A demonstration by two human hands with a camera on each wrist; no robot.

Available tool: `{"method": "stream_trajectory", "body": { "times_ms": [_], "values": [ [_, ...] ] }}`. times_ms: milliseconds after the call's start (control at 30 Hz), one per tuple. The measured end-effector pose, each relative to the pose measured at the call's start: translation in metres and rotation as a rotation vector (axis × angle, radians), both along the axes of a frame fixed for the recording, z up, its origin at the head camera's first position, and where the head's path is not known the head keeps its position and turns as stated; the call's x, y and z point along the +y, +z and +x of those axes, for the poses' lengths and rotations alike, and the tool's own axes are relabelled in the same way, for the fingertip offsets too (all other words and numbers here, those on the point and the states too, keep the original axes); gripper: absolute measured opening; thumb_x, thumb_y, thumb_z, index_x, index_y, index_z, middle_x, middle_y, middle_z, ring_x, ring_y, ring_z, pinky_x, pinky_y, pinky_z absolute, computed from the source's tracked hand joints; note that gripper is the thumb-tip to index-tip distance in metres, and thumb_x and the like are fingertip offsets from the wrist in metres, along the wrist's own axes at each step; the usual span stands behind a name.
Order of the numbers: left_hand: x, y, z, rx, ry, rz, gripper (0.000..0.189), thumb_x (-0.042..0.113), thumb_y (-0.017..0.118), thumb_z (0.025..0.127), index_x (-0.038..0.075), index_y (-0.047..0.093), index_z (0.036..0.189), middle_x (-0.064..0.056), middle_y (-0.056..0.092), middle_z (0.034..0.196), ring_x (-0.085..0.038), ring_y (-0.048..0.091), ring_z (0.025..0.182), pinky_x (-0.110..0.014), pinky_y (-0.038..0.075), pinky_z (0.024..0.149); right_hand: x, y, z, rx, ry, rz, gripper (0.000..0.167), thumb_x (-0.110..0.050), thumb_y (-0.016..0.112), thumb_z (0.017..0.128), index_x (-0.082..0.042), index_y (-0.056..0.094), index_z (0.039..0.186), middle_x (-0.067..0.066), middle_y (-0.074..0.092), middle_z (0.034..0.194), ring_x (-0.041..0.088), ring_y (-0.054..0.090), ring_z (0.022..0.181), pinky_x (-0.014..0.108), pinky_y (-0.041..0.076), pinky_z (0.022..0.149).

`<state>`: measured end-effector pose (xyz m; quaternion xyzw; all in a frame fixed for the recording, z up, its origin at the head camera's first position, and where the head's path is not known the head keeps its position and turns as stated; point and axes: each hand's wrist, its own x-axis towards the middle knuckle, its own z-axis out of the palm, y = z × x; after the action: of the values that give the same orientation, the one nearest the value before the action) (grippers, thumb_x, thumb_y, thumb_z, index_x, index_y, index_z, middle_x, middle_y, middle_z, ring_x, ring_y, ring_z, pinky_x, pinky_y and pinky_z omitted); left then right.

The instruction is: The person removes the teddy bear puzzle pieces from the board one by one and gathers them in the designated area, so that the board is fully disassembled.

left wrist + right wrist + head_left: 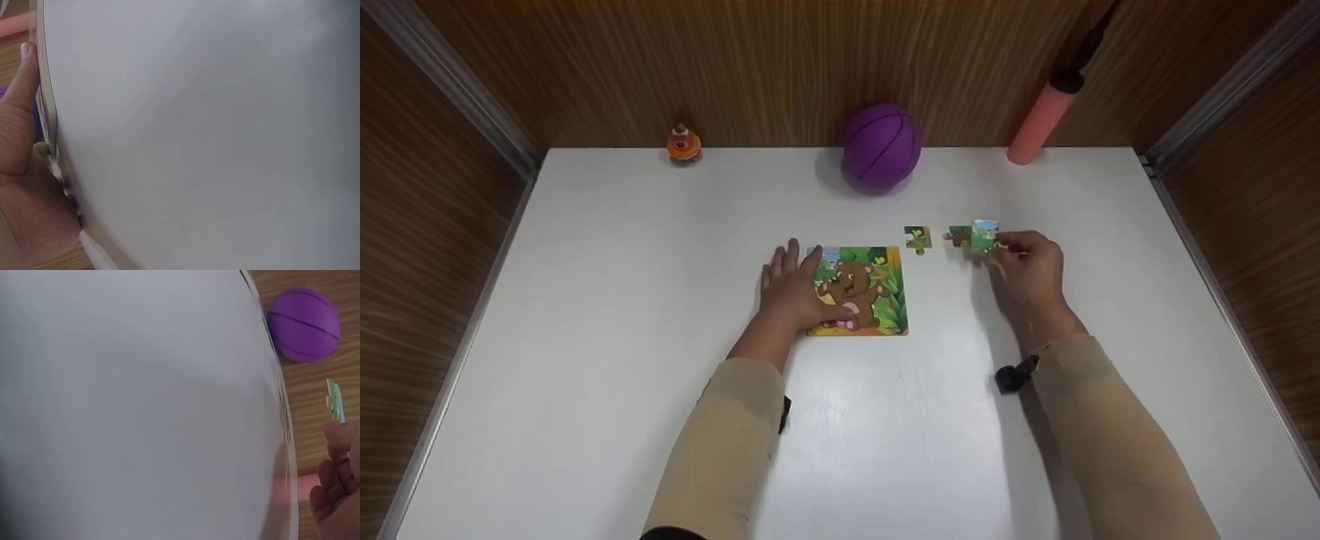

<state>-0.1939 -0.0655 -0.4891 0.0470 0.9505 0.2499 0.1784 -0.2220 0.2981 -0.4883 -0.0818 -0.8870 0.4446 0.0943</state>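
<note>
A square jigsaw puzzle [877, 307] with a brown bear picture lies in the middle of the white table. My left hand [793, 296] rests on its left side, fingers spread and thumb across the lower part; the left wrist view shows the thumb [23, 79] along the puzzle's edge. My right hand [1030, 274] pinches a light green and blue puzzle piece [985, 234] between thumb and fingertips, raised above the table. The right wrist view shows this piece edge-on above the fingertips. Beside it is a brown and green puzzle piece [958, 235], partly covered, and further left lies another puzzle piece [918, 238].
Along the back stand a purple ball [881, 148], a small orange figurine [683, 145] at the left, and a pink cylinder [1039, 126] with a black top leaning on the wood panel at the right. Wooden walls [1252, 150] enclose the white table [622, 247] on three sides.
</note>
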Motion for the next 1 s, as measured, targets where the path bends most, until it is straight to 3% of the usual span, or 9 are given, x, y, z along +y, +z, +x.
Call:
{"method": "stream_trajectory", "body": {
  "times_ms": [167, 433, 633, 1000],
  "values": [
    [0.000, -0.001, 0.000, -0.004, -0.001, 0.004, 0.130, 0.072, 0.084, 0.076, 0.019, 0.014, 0.172, -0.016, -0.008, 0.177, -0.038, -0.012, 0.162, -0.057, -0.006, 0.129, 0.017, -0.002, -0.004, -0.031, -0.007, 0.045, 0.026, -0.002, 0.068, 0.101, 0.004, 0.073, 0.125, 0.019, 0.071, 0.124, 0.025, 0.059, 0.111, 0.029, 0.048, 0.089],
    [0.000, -0.002, -0.001, 0.002, -0.008, -0.001, 0.131, 0.073, 0.084, 0.075, 0.019, 0.013, 0.172, -0.017, -0.008, 0.177, -0.039, -0.012, 0.162, -0.058, -0.005, 0.129, 0.031, 0.000, -0.018, -0.185, -0.052, 0.066, 0.031, -0.005, 0.059, 0.105, 0.002, 0.069, 0.133, 0.019, 0.064, 0.132, 0.028, 0.057, 0.120, 0.038, 0.050, 0.096],
    [0.000, -0.002, -0.001, 0.007, -0.014, -0.012, 0.131, 0.074, 0.082, 0.076, 0.019, 0.013, 0.172, -0.016, -0.008, 0.177, -0.038, -0.011, 0.162, -0.058, -0.004, 0.129, 0.040, -0.001, -0.028, -0.241, -0.053, 0.130, 0.030, -0.007, 0.059, 0.106, 0.003, 0.071, 0.132, 0.021, 0.066, 0.129, 0.028, 0.059, 0.117, 0.037, 0.050, 0.093],
    [-0.001, -0.001, 0.001, 0.006, 0.006, 0.003, 0.131, 0.072, 0.084, 0.075, 0.020, 0.014, 0.172, -0.015, -0.008, 0.177, -0.038, -0.012, 0.162, -0.057, -0.005, 0.129, 0.043, 0.001, -0.037, -0.320, -0.056, 0.090, 0.033, -0.010, 0.060, 0.105, 0.003, 0.069, 0.134, 0.021, 0.064, 0.133, 0.029, 0.058, 0.124, 0.037, 0.051, 0.098]
  ]
}}
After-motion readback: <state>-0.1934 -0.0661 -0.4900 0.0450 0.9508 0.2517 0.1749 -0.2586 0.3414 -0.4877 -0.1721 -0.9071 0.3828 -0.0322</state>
